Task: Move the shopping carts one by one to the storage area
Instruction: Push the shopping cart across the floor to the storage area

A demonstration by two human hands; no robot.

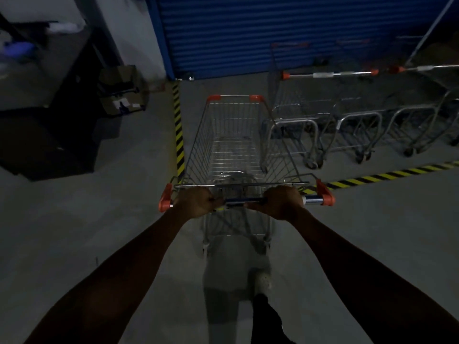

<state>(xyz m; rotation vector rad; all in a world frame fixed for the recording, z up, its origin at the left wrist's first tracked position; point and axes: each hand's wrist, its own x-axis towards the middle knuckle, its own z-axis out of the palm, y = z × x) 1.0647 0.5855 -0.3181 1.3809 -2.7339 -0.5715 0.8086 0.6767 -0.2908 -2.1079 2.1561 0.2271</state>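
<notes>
With the fingers of the left hand [198, 201] and right hand [280, 202] wrapped round its handle [244, 201], the empty shopping cart [233, 142] was apparently entering the taped storage bay, needing a straight push alongside the parked carts [347, 125].

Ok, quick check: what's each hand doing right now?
Left hand: closed around the cart handle, left of its middle.
Right hand: closed around the same handle, right of its middle.
</notes>
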